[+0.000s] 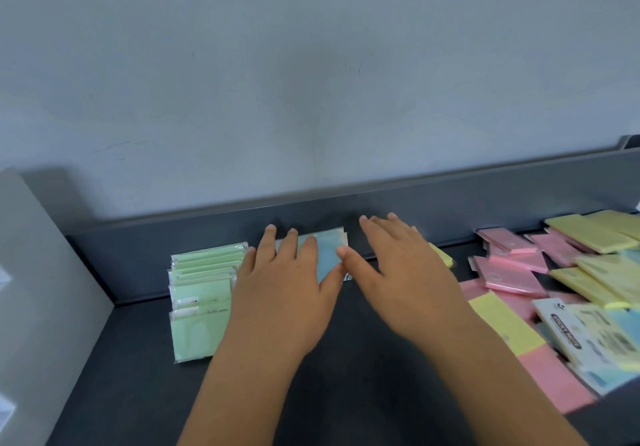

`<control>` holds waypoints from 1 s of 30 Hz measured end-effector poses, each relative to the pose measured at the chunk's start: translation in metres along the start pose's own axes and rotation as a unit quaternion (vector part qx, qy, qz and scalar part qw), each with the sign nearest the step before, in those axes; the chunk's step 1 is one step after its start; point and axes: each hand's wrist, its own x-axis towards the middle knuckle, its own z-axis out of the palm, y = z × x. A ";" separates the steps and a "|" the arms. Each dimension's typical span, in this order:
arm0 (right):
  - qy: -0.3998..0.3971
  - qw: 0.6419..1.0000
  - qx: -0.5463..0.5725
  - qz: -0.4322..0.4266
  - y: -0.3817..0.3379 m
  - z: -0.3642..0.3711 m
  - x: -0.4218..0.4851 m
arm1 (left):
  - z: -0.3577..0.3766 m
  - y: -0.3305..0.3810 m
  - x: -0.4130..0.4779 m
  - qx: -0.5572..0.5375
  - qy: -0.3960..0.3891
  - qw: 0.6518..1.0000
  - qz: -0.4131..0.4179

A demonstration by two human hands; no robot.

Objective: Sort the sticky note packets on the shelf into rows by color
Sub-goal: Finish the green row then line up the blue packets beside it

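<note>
A row of green sticky note packets (202,293) stands overlapped at the left of the dark shelf (346,359). Just right of it lies a blue packet (329,248) against the back rail. My left hand (287,286) lies flat over the blue packet with straight fingers. My right hand (398,265) hovers or rests beside it, fingers spread, thumb near the packet's right edge. A yellow packet (441,255) peeks out behind my right hand.
A mixed heap of pink (512,276), yellow (588,231) and blue (623,324) packets fills the right side. The shelf's back rail (450,200) runs behind, a grey side panel (41,290) closes the left, a pale wall above.
</note>
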 end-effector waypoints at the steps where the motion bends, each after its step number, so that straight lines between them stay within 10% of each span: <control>1: 0.001 1.000 0.009 0.008 0.002 -0.001 -0.005 | -0.001 0.003 -0.004 0.004 -0.005 1.000 0.002; 30: 0.005 0.999 0.012 0.051 0.200 -0.112 -0.129 | 0.033 0.230 -0.070 -0.076 0.006 0.997 0.028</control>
